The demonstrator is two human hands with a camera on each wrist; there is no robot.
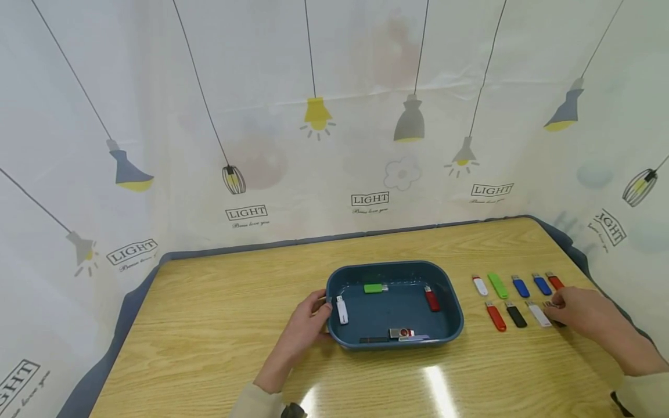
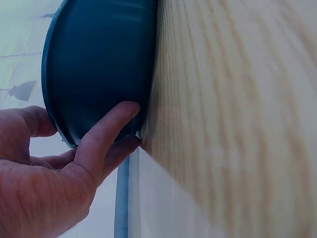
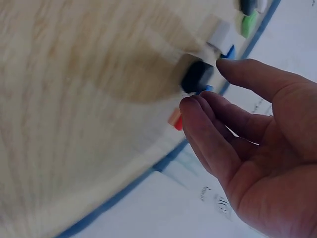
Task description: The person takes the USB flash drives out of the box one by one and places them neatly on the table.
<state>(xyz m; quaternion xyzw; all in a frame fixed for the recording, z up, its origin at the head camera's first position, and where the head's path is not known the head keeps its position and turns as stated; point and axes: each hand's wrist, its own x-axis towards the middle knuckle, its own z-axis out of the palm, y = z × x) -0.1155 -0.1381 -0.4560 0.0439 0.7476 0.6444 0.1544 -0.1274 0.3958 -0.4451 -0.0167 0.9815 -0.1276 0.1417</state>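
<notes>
Left hand (image 1: pixel 305 322) grips our tray (image 1: pixel 384 309); right hand (image 1: pixel 587 310), pinch unclosed, hovers by the dark drive (image 3: pixel 198 77) on our desk (image 1: pixel 225 307): too wide a grab and we jostle the neighbouring white drive (image 1: pixel 538 314)!

"What's past the desk's (image 1: pixel 209 325) far edge?"
"A pale sheet (image 1: pixel 303 174), printed with lamps (image 1: pixel 409 123), a flower (image 1: pixel 402 174) and LIGHT labels (image 1: pixel 370 199)."
"And its trim (image 1: pixel 133 303)?"
"Dark blue, along the left edge too."
</notes>
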